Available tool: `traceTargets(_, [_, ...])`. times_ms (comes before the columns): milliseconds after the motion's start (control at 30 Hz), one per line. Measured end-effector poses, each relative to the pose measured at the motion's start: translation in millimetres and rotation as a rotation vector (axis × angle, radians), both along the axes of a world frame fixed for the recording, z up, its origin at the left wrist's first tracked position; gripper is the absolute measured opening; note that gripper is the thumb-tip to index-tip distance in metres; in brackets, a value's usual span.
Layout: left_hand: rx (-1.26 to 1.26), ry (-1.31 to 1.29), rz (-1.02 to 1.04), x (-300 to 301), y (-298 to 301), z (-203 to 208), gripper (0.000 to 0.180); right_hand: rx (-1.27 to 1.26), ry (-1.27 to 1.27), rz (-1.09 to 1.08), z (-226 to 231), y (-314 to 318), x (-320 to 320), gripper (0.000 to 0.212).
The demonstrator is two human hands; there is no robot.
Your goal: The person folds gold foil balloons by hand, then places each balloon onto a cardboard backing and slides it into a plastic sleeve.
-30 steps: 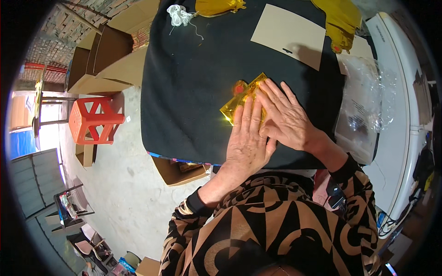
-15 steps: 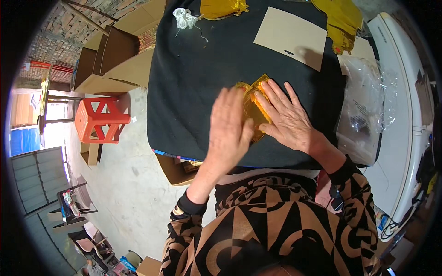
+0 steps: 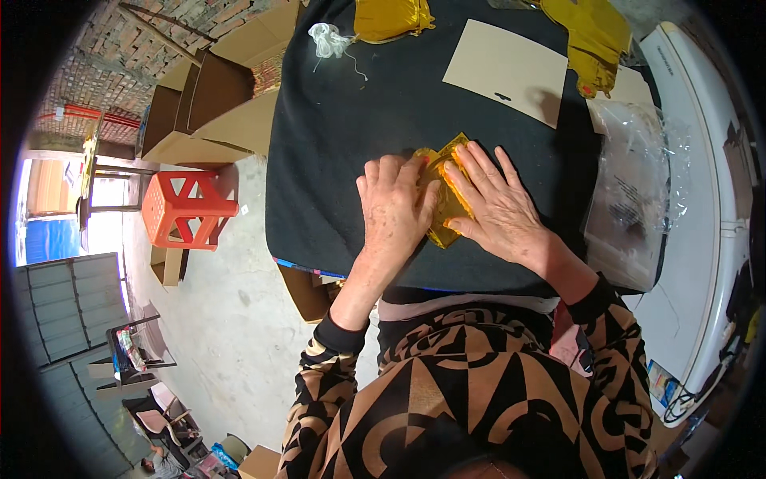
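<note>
A folded piece of shiny gold foil [image 3: 440, 234] with orange-tinted edges lies on the black-covered table near its front. My right hand [image 3: 501, 207] rests flat over its right side, fingers spread and pressing down. At the foil's left edge is my left hand [image 3: 392, 199], its fingers bent and its thumb close to the index finger, gripping that edge. The left palm and part of the foil are hidden beneath my hands.
Farther back on the black cloth [image 3: 343, 207] are white string [image 3: 329, 40], another gold foil piece [image 3: 391, 20], beige card [image 3: 507, 72] and deflated gold foil [image 3: 590, 44]. Clear plastic bags [image 3: 630, 191] lie at right beside a white appliance [image 3: 702, 199]. A red stool [image 3: 187, 209] and cardboard boxes [image 3: 227, 128] stand left.
My left hand has bent its fingers down onto the foil's left edge, where they were stretched out and blurred before. My right hand stays flat on the foil. The whole view has shifted slightly.
</note>
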State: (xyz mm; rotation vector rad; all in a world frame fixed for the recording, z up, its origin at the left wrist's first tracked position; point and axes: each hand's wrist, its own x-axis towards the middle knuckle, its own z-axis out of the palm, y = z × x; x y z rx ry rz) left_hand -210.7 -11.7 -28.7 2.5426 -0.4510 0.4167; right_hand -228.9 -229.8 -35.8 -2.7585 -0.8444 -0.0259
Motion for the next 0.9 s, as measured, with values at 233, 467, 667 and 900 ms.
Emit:
traceTargets(233, [0.067,-0.033,0.007,3,-7,-2,0.036,0.001,0.003,-0.005,-2,1,1,0.088])
traceTargets(467, [0.118,-0.145,0.043,3,-15,-7,0.027,0.007,-0.021,-0.001,-3,0,1,0.087])
traceTargets(667, [0.177,-0.206,0.042,-1,-22,-7,0.015,0.032,-0.007,-0.015,-6,0,1,0.091])
traceTargets(900, [0.011,-0.038,0.027,4,-18,-2,0.01,-0.014,-0.014,-0.022,-7,1,1,0.091])
